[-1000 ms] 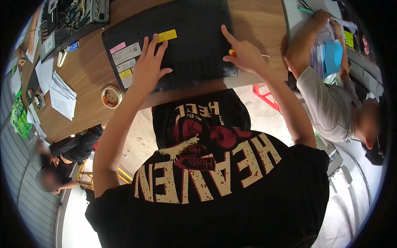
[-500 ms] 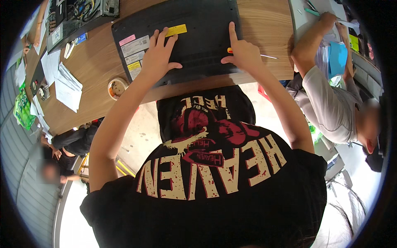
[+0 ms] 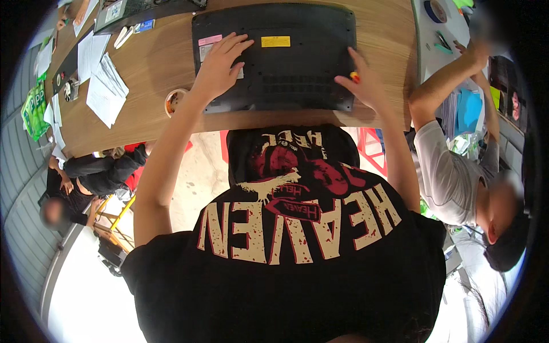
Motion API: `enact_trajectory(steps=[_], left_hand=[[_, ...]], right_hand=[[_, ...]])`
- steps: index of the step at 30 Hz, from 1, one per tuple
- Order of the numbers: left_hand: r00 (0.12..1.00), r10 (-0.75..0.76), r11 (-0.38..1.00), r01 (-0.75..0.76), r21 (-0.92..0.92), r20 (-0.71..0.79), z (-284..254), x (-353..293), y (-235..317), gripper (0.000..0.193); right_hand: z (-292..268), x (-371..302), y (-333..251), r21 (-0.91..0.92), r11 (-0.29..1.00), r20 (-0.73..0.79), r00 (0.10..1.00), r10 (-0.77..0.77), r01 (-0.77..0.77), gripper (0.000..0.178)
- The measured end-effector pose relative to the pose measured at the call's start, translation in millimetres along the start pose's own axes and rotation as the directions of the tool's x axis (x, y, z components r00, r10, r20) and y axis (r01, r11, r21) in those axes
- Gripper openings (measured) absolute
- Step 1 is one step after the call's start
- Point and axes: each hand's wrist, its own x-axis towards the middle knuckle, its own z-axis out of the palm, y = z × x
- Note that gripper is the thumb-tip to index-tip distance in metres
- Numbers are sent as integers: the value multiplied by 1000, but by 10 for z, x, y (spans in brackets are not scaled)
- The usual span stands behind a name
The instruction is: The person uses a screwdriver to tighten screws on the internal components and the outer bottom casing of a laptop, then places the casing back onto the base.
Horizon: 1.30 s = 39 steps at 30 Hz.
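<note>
A black laptop lies underside up on the wooden table, its long side toward me. My left hand rests over its left part with fingers stretched, covering some of the white labels. A yellow label shows near the middle, and a pink label is by the left fingers. At the laptop's right edge is my right hand, index finger stretched and thumb apart. A screwdriver with a red and yellow handle sits in this hand; its shaft is hidden.
A small round container stands left of my forearm. Papers and an opened computer case lie farther left. A co-worker's arm is over the grey table at right, near teal-handled pliers and a blue folder.
The laptop now lies straighter and farther right in view. My right hand has moved from over its surface to its right edge. The screwdriver's shaft no longer shows.
</note>
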Motion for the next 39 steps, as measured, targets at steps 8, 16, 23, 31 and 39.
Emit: enact_trajectory(steps=[8, 16, 23, 31, 39], left_hand=[[991, -133, 991, 133, 29, -9, 79, -229, 227, 72], [955, -218, 965, 180, 193, 201, -23, 156, 217, 98], [992, -9, 833, 75, -548, 123, 145, -413, 349, 27], [429, -209, -245, 847, -472, 879, 829, -1991, -186, 21], [728, -478, 531, 686, -498, 492, 1749, -2849, -1265, 23]], right_hand=[[-41, -429, -30, 110, 993, -220, 973, 67, -44, 49], [302, -988, -106, 229, 946, 19, 973, 232, -230, 23], [2072, -1279, 383, 202, 892, 21, 912, 409, -405, 24], [3788, -1125, 1085, 183, 978, -158, 979, 132, -102, 27], [3810, -1097, 817, 289, 955, -224, 966, 127, -59, 17]])
